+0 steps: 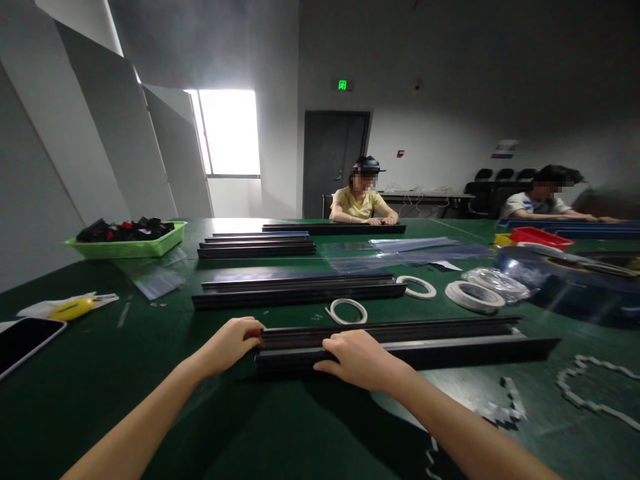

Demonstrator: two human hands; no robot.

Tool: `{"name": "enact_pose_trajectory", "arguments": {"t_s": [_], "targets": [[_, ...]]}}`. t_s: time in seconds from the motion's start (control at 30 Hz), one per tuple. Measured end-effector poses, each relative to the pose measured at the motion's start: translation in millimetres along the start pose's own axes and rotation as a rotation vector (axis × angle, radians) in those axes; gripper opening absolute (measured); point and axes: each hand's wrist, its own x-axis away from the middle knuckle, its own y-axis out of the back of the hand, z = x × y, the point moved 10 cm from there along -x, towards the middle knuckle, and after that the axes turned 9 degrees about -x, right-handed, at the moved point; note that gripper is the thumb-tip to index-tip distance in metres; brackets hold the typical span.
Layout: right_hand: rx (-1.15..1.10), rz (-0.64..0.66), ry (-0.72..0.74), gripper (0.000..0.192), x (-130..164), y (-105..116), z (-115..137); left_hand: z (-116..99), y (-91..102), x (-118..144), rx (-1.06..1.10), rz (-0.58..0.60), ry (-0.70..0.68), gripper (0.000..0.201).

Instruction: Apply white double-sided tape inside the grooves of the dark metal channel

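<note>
head view: left hand [231, 343] cups the end of a stack of long black plastic rails [400, 340] on the green table [150, 373]; right hand [357, 359] clasps over the top. two like stacks [295, 290] lie beyond, near white tape rolls [473, 295]; nearest stack not yet taped.

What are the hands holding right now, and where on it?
Both grip the nearest stack of black strips: left hand at its left end, right hand further along.

A green exit sign [343, 85] glows above the door [334, 163], unreadable.
</note>
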Motion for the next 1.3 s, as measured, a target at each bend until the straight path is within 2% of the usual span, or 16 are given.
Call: {"name": "enact_pose_trajectory", "arguments": {"t_s": [0.33, 0.87, 1.1, 1.3], "targets": [[0.105, 0.036, -0.032, 0.055, 1, -5, -4, -12, -0.7, 3, -0.212, -0.018, -0.051, 0.026], [0.072, 0.036, -0.05, 0.05, 3, -7, -7, -9, -7.3, 2, -0.221, 0.035, -0.023, 0.017], [0.07, 0.01, -0.028, 0.049, 4, -4, -4, -11, -6.2, 2, -0.302, 0.038, -0.028, 0.019], [0.054, 0.037, -0.054, 0.05, 4, -5, -5, -18, -5.1, 3, -0.384, 0.042, -0.07, 0.021]]}}
